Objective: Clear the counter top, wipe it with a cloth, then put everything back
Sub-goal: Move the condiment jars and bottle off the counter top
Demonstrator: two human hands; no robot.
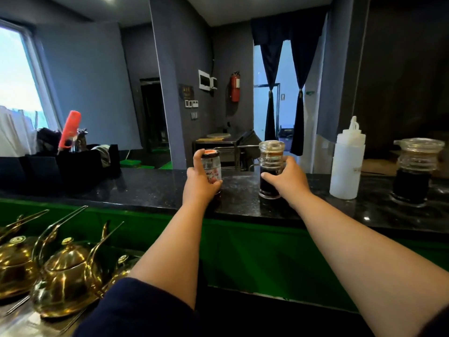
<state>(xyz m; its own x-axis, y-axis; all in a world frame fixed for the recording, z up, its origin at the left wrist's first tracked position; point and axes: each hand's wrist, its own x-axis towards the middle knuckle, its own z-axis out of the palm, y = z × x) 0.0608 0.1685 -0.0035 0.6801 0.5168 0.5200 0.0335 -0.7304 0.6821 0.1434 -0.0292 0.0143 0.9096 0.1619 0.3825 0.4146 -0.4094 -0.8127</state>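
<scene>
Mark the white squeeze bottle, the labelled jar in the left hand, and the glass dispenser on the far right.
white squeeze bottle [346, 164], head view, middle of its body.
labelled jar [213, 170], head view, on its label.
far-right glass dispenser [416, 171], head view, on its glass body.

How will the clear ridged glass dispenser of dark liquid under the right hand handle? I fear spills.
The clear ridged glass dispenser looks heavy, about two-thirds full. Smooth glass may slip; the right hand wraps its middle. Tall and narrow, it could tip if pushed.

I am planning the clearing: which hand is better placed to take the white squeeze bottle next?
The right hand: the white squeeze bottle stands just right of the dark sauce dispenser it grips.
</scene>
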